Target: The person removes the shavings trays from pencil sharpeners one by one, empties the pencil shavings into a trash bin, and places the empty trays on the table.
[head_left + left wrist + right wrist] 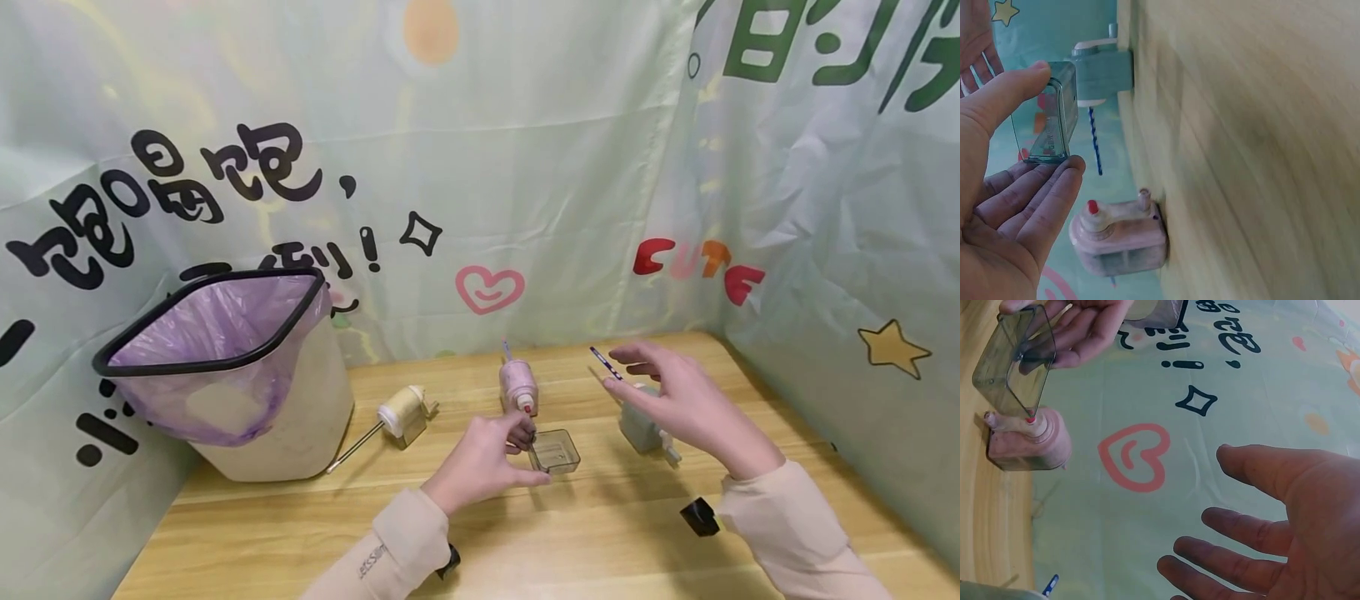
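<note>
My left hand (491, 458) holds a small see-through plastic box (558, 454) by its edge, thumb on one side and fingers on the other. In the left wrist view the box's (1067, 119) open side shows and no shavings are visible inside. Just behind the left hand stands a pink crank pencil sharpener (519, 379) with a red-tipped crank hub. My right hand (682, 400) hovers over a grey-green crank sharpener (637, 429), partly covering it, fingers spread and holding nothing. A blue patterned pencil (604, 363) sticks out of that sharpener's far end.
Left of the hands stands a cream crank sharpener (405, 408) with a pencil (354, 447) pointing toward a bin (318, 400). The bin, lined with a purple bag (247, 333), fills the table's left side. Printed fabric (562, 208) walls the back and right of the wooden table (570, 542).
</note>
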{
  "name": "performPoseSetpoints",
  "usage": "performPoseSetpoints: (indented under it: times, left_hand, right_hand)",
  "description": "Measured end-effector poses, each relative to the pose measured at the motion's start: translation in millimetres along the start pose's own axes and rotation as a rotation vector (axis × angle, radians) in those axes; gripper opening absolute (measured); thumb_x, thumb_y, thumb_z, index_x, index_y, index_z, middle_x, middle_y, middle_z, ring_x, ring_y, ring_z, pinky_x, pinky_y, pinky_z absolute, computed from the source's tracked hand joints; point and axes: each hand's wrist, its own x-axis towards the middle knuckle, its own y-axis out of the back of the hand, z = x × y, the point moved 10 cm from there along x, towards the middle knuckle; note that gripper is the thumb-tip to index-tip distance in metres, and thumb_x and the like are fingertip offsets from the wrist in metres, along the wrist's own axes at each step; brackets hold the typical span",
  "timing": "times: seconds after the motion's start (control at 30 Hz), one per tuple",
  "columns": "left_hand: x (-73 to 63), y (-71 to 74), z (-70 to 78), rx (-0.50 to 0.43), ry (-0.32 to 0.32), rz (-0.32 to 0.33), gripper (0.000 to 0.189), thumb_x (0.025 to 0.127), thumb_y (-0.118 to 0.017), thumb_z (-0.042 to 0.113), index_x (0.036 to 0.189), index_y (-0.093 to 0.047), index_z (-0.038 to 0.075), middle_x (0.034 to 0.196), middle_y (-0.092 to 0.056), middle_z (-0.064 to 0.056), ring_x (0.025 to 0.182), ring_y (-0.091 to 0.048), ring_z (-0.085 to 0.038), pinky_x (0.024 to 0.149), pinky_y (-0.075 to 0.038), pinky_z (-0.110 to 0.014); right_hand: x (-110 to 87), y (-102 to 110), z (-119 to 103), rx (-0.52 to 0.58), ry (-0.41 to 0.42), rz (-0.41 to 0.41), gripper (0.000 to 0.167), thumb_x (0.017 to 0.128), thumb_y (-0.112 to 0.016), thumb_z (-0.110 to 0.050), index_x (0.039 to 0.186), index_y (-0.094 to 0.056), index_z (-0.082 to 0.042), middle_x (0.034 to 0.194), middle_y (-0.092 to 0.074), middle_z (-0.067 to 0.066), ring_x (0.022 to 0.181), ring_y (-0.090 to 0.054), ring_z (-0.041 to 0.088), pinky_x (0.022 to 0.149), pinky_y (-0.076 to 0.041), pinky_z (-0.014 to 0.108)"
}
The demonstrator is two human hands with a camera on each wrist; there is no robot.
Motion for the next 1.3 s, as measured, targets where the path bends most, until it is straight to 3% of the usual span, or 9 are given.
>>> performPoseSetpoints:
  times: [0.23,0.5,0.8,1.0,1.3]
  left_hand:
    - [9.0,-12.8,-7.3,0.035,0.039,-0.015,0.06,0.077,-0.099,0.035,0.122,-0.07,0.008,0.108,-0.078,0.0,0.099,-0.074,-0.01,0.091,-0.062,-0.022]
    - [13.9,-22.5,-0.8,0.057,-0.014,-0.02,0.053,0.076,-0.1,0.03,0.114,-0.071,0.007,0.101,-0.077,0.001,0.092,-0.074,-0.008,0.083,-0.059,-0.017]
    - [18.1,-34.9,0.6,0.055,0.002,-0.042,0.052,0.075,-0.1,0.029,0.112,-0.07,0.008,0.101,-0.075,0.001,0.091,-0.072,-0.009,0.082,-0.059,-0.016]
    - [20.7,-42.1,4.1,0.11,-0.02,-0.052,0.054,0.076,-0.1,0.034,0.113,-0.07,0.009,0.099,-0.074,0.002,0.088,-0.071,-0.008,0.08,-0.058,-0.015]
    - [22.7,-54.3,3.8,0.128,-0.033,-0.083,0.056,0.076,-0.099,0.038,0.114,-0.07,0.009,0.101,-0.076,0.001,0.089,-0.068,-0.002,0.082,-0.058,-0.014]
  right_hand:
    - [-7.0,0,9,-0.007,0.017,0.003,0.056,0.104,-0.071,-0.044,0.143,-0.063,-0.005,0.143,-0.068,0.019,0.126,-0.069,0.042,0.108,-0.054,0.065]
    - [-14.7,1,16,-0.038,0.006,0.0,0.053,0.104,-0.071,-0.044,0.141,-0.065,-0.007,0.141,-0.07,0.018,0.125,-0.07,0.041,0.102,-0.057,0.065]
    - [-23.1,1,22,-0.05,-0.016,-0.01,0.055,0.104,-0.07,-0.049,0.14,-0.066,-0.008,0.14,-0.071,0.016,0.125,-0.07,0.042,0.101,-0.056,0.066]
    - [-25.0,1,23,-0.05,-0.018,-0.011,0.055,0.104,-0.069,-0.051,0.139,-0.066,-0.009,0.138,-0.072,0.016,0.125,-0.07,0.043,0.099,-0.057,0.066]
    - [-28.1,1,28,-0.043,-0.023,-0.006,0.049,0.104,-0.071,-0.042,0.138,-0.067,-0.008,0.138,-0.071,0.018,0.124,-0.07,0.044,0.095,-0.06,0.063]
